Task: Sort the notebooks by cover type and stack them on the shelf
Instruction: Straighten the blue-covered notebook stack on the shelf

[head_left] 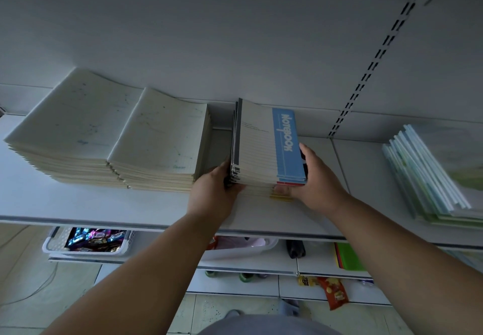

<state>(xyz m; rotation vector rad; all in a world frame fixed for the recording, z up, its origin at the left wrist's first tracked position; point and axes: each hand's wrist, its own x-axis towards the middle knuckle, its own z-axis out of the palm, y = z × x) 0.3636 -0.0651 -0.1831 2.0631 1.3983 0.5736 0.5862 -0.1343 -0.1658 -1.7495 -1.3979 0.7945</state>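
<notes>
Both hands are squeezing a thick pile of white paper notebooks with blue cover stripes (pixel 266 146), sitting in the middle of the flat white metal shelf (pixel 104 204). The left hand (pixel 214 191) is curling its fingers (pixel 225 167) round the side at 9 o'clock; the right hand (pixel 313 180) is gripping at 3 o'clock. The pile probably feels heavy, and the smooth covers could slide apart, so holding both sides low looks best. The cream paper notebook pile (pixel 162 138) at 9 o'clock is just beside it. More open room is lying toward 3 o'clock.
</notes>
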